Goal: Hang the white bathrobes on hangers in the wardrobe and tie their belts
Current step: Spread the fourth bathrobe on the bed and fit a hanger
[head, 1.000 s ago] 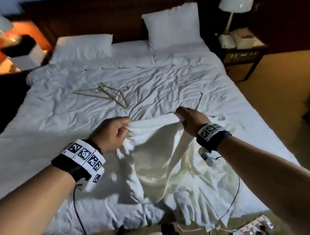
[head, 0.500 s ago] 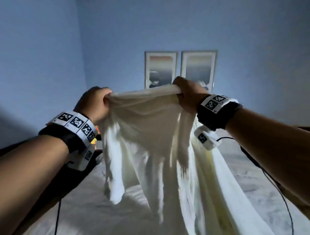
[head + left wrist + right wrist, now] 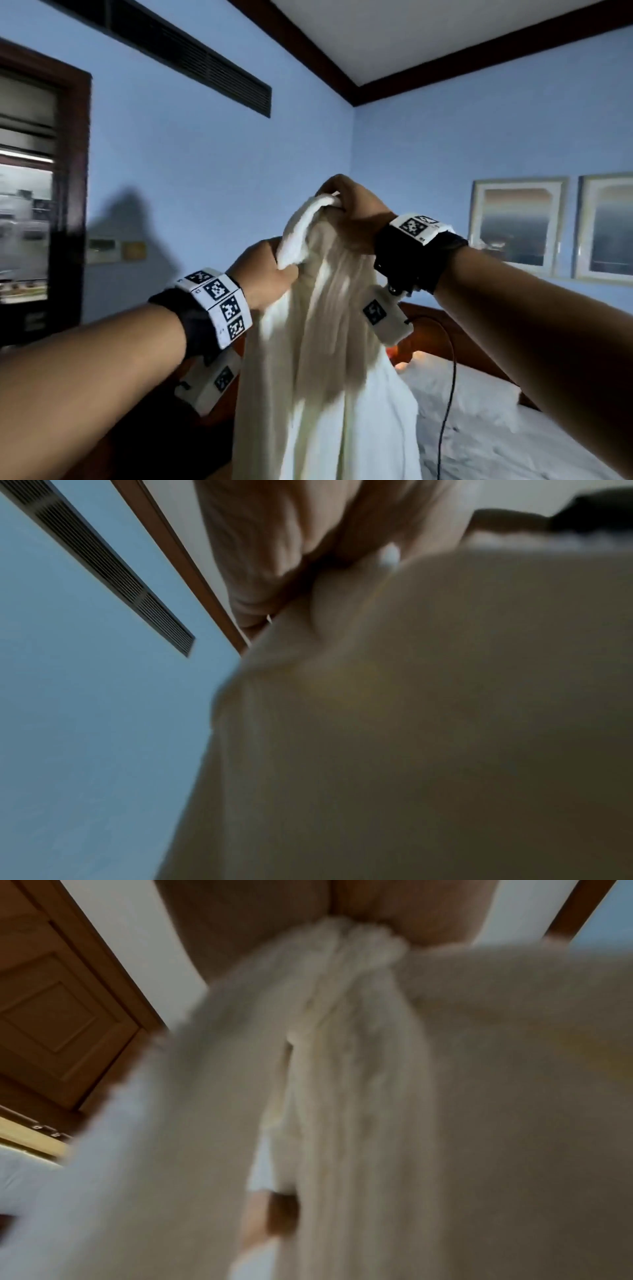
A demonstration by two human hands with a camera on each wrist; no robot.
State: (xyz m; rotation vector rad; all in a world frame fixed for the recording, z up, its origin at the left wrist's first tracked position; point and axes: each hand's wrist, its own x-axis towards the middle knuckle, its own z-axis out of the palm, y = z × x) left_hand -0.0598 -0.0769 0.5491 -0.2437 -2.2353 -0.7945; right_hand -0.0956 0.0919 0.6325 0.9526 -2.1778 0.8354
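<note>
A white bathrobe (image 3: 325, 359) hangs in long folds in front of me, lifted high above the bed. My left hand (image 3: 270, 274) grips its upper edge low on the left. My right hand (image 3: 349, 212) grips a bunched part of that edge higher up, close beside the left one. In the left wrist view the robe (image 3: 411, 723) fills the lower right, blurred, with curled fingers (image 3: 260, 547) above it. The right wrist view shows gathered cloth (image 3: 359, 1042) running up into my fist (image 3: 377, 909). No hanger, belt or wardrobe is in sight in the head view.
The white bed (image 3: 513, 438) lies low at the right behind the robe. Blue walls with an air vent (image 3: 191, 65) and two framed pictures (image 3: 517, 222) surround me. A dark-framed window (image 3: 30, 205) is at the left. A wooden panelled door (image 3: 58, 1010) shows in the right wrist view.
Both hands have lifted the robe from the bed to head height and come closer together, the right now above the left. My view has swung up and to the left.
</note>
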